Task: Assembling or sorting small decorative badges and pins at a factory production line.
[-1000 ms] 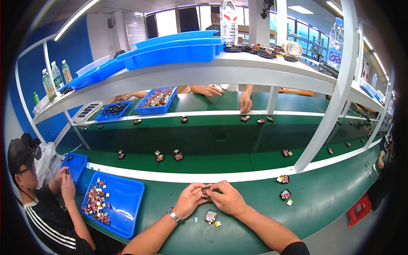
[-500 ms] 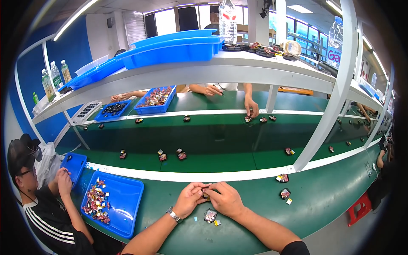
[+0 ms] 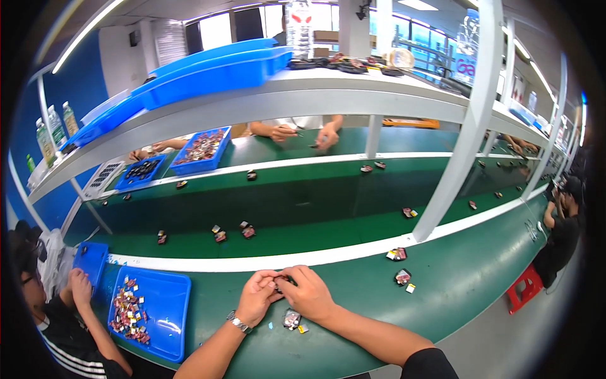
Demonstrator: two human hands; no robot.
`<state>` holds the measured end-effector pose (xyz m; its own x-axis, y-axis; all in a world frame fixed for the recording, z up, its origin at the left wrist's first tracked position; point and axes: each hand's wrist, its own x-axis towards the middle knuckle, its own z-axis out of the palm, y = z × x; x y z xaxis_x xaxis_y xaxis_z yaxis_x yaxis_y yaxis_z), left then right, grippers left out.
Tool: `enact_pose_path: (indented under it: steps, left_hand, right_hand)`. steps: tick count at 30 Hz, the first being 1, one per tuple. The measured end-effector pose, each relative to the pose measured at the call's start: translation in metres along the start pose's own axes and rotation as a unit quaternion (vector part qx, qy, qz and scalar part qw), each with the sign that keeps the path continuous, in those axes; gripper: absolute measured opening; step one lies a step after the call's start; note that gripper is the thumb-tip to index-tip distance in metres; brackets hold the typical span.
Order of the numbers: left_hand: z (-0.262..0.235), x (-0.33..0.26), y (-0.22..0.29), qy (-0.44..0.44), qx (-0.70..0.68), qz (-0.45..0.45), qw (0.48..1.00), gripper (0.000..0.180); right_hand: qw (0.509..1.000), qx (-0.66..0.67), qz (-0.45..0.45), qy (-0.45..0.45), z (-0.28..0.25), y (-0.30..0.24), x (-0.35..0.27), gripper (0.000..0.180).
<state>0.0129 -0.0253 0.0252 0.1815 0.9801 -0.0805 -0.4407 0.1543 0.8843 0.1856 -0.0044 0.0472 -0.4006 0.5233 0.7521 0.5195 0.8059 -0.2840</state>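
My left hand (image 3: pixel 255 298), with a metal watch on its wrist, is closed at the fingertips on a small dark part (image 3: pixel 278 286). My right hand (image 3: pixel 307 294) meets it from the other side, its fingers pinching the same part and covering most of it. Just below the hands, on the green work surface, lies a small dark-rimmed assembly (image 3: pixel 291 319) with a pinkish inside. Touching or close beside it is a yellow-and-white piece (image 3: pixel 303 329). A tiny light-blue scrap (image 3: pixel 271 326) lies to the left.
A blue tray (image 3: pixel 170 297) of small red, white and yellow parts stands left, beside a seated co-worker (image 3: pixel 76 328). Ahead runs a green belt (image 3: pixel 315 215) carrying small assemblies behind a white rail (image 3: pixel 303 260). A shelf post (image 3: pixel 461 126) rises right, near two assemblies (image 3: pixel 402 276).
The view has turned rightward, so the scene sits further left. My hands stay together on the small part. Across the belt, a co-worker's hand has drawn back from the rail with a dark piece.
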Motion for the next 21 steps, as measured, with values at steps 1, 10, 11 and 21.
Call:
enact_pose_path:
  steps: [1, 10, 11, 21]
  left_hand:
    - [0.002, -0.002, 0.002, 0.01, -0.007, 0.003, 1.0, 0.02]
    - [0.006, 0.002, 0.001, 0.024, -0.021, 0.017, 0.999, 0.035]
    - [0.012, 0.005, 0.002, 0.033, -0.016, 0.03, 0.999, 0.036]
    - [-0.004, 0.01, -0.007, 0.086, 0.116, 0.114, 0.983, 0.016]
  right_hand:
    - [1.0, 0.028, 0.003, -0.003, -0.002, -0.002, 0.002, 0.019]
    - [0.997, 0.037, 0.064, 0.0, 0.016, 0.021, 0.001, 0.029]
    - [0.997, 0.026, 0.075, -0.003, 0.016, 0.043, 0.006, 0.028]
    - [0.963, -0.191, 0.177, 0.066, 0.034, 0.132, 0.038, 0.042]
